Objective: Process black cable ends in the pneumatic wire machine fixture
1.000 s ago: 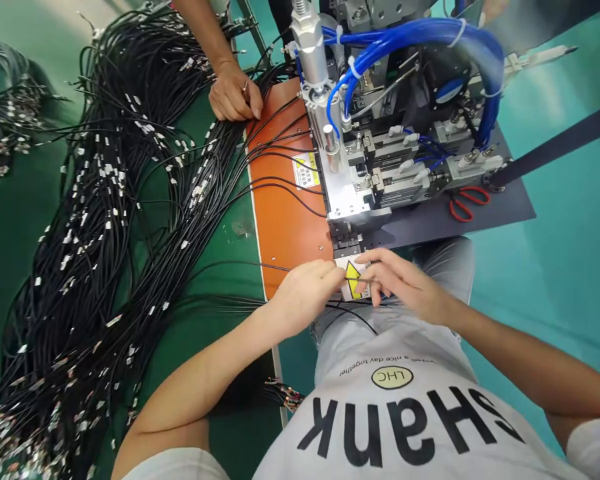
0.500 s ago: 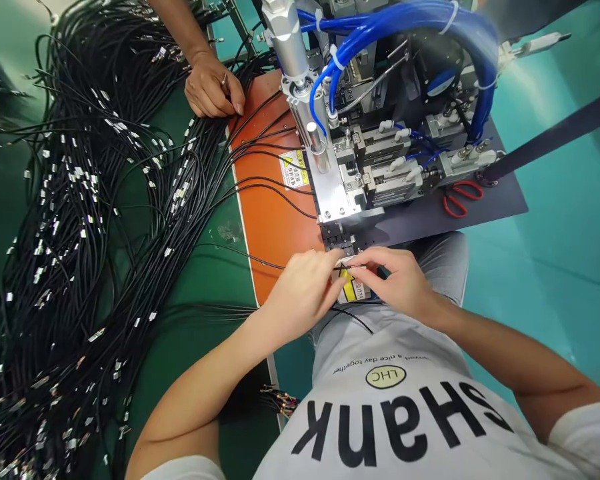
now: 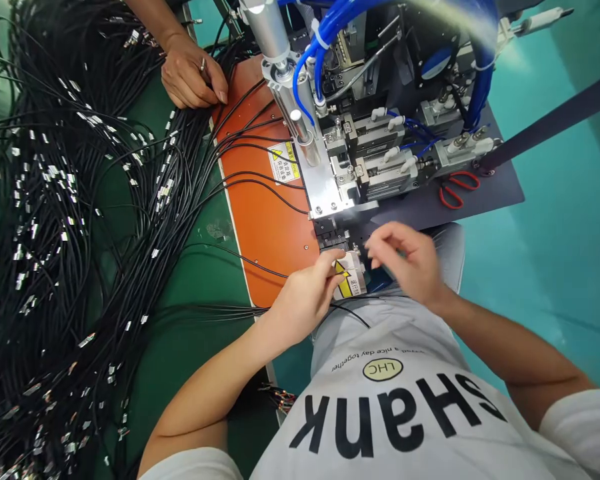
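My left hand [image 3: 307, 297] pinches a thin black cable [image 3: 263, 268] between thumb and forefinger, over a small metal block with a yellow warning label [image 3: 347, 283] at the machine's front. The cable runs back left across the orange plate [image 3: 275, 233]. My right hand [image 3: 407, 263] is apart from the cable, to the right of the block. Its fingers are curled together and slightly blurred; anything between them is too small to make out. Just beyond both hands stands the machine [image 3: 330, 190], with metal cylinders and blue air hoses [image 3: 350, 20].
A large heap of black cables [image 3: 45, 267] with shiny ends covers the green table [image 3: 215, 233] at left. Another person's hand [image 3: 193, 77] rests on cables at the plate's far corner. Red-handled scissors [image 3: 457, 190] lie on the dark board right of the machine.
My right hand has come away from the cable and moved up and right. My left hand still grips the cable. The view has shifted slightly.
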{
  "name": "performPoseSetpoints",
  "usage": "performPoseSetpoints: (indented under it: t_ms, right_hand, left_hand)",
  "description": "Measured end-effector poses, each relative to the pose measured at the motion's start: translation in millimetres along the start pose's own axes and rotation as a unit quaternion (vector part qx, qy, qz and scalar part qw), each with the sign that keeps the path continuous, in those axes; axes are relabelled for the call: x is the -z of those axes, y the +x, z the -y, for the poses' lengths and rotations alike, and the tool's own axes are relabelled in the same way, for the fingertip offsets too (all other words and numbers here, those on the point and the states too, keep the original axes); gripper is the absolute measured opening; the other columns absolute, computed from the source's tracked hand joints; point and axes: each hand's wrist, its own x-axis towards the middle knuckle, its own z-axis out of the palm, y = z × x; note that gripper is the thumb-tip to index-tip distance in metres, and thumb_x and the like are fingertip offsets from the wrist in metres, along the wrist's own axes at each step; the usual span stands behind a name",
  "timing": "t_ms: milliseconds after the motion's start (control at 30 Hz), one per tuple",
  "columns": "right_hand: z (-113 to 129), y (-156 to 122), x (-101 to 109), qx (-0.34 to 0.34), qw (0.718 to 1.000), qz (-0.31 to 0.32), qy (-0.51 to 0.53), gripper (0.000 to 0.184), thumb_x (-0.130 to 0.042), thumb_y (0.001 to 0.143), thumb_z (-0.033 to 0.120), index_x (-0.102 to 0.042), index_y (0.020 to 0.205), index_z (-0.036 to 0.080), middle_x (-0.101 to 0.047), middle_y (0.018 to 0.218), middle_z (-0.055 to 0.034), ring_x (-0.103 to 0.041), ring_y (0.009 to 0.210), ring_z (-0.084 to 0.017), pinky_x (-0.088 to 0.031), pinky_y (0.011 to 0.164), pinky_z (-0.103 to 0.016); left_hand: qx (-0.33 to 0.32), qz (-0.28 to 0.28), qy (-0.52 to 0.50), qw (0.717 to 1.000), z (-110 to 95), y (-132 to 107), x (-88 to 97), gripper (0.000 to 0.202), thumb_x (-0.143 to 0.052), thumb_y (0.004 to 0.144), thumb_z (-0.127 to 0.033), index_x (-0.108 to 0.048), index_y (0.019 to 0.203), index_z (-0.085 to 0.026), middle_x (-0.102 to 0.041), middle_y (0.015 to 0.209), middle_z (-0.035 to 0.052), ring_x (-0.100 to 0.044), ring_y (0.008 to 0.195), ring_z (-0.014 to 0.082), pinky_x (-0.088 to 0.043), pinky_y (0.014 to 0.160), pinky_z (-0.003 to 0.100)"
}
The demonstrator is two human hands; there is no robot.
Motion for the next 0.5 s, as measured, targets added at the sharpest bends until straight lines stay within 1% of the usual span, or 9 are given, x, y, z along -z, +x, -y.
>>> performPoseSetpoints:
  t_ms: [33, 67, 133, 200, 267, 367, 500]
  right_hand:
    - [-1.9, -0.3, 0.8, -0.019, 1.000, -0.010, 0.016, 0.015, -0.056, 0.095, 0.026, -0.063, 0.082, 0.020, -0.067, 0.077, -0.0006, -0.061, 0.065, -0.013, -0.045, 0.062, -0.028]
    - [-3.7, -1.3, 1.0, -0.034, 0.999, -0.007, 0.024, 0.014, -0.057, 0.094, 0.027, -0.064, 0.084, 0.020, -0.068, 0.078, -0.0009, -0.061, 0.065, -0.013, -0.045, 0.062, -0.028]
    - [-6.5, -4.9, -0.5, -0.055, 0.998, 0.029, 0.031, 0.011, -0.062, 0.092, 0.028, -0.067, 0.088, 0.020, -0.068, 0.077, -0.0011, -0.062, 0.066, -0.014, -0.045, 0.061, -0.028]
    - [-7.5, -8.7, -4.2, -0.071, 0.995, 0.057, 0.048, 0.011, -0.065, 0.091, 0.030, -0.069, 0.090, 0.020, -0.069, 0.078, -0.0011, -0.062, 0.067, -0.014, -0.044, 0.061, -0.028]
    - [-7.3, -10.5, -7.9, -0.081, 0.992, 0.055, 0.079, 0.013, -0.068, 0.089, 0.033, -0.070, 0.090, 0.020, -0.069, 0.079, -0.0013, -0.061, 0.067, -0.013, -0.045, 0.061, -0.028]
    - [-7.1, -7.7, -9.7, -0.095, 0.985, 0.055, 0.135, 0.013, -0.072, 0.086, 0.033, -0.070, 0.085, 0.020, -0.068, 0.078, -0.0007, -0.059, 0.062, -0.012, -0.046, 0.059, -0.027]
    - [-9.5, -0.2, -6.0, -0.115, 0.968, 0.081, 0.207, 0.012, -0.075, 0.084, 0.031, -0.071, 0.082, 0.020, -0.067, 0.075, 0.0013, -0.056, 0.057, -0.009, -0.047, 0.056, -0.024]
  left_hand:
    - [0.017, -0.009, -0.026, 0.999, 1.4, -1.2, 0.8, 0.025, -0.046, 0.101, -0.026, -0.047, 0.126, -0.023, -0.070, 0.086, 0.0010, -0.065, 0.069, 0.0133, -0.050, 0.064, 0.025]
    - [0.030, -0.021, -0.050, 0.998, 2.5, -1.7, 1.1, 0.022, -0.047, 0.101, -0.027, -0.052, 0.122, -0.023, -0.071, 0.088, 0.0012, -0.066, 0.070, 0.0128, -0.051, 0.065, 0.024]
    - [0.047, -0.046, -0.094, 0.993, 3.3, -1.2, 0.1, 0.016, -0.050, 0.099, -0.029, -0.060, 0.110, -0.022, -0.071, 0.086, 0.0011, -0.066, 0.070, 0.0122, -0.051, 0.063, 0.023]
    - [0.056, -0.053, -0.135, 0.988, 2.2, 0.5, -2.8, 0.013, -0.054, 0.098, -0.030, -0.061, 0.103, -0.021, -0.071, 0.082, 0.0001, -0.066, 0.068, 0.0118, -0.050, 0.061, 0.022]
    - [0.060, -0.060, -0.167, 0.982, 0.4, 2.2, -6.0, 0.011, -0.057, 0.096, -0.030, -0.062, 0.101, -0.021, -0.071, 0.079, -0.0005, -0.065, 0.067, 0.0117, -0.050, 0.060, 0.022]
    - [0.057, -0.075, -0.198, 0.976, -0.9, 4.3, -9.5, 0.010, -0.061, 0.094, -0.030, -0.063, 0.097, -0.020, -0.070, 0.079, 0.0002, -0.065, 0.067, 0.0120, -0.050, 0.061, 0.022]
    - [0.041, -0.092, -0.258, 0.961, 0.0, 9.2, -10.0, 0.012, -0.068, 0.089, -0.029, -0.068, 0.092, -0.018, -0.069, 0.083, 0.0027, -0.064, 0.072, 0.0127, -0.052, 0.066, 0.024]
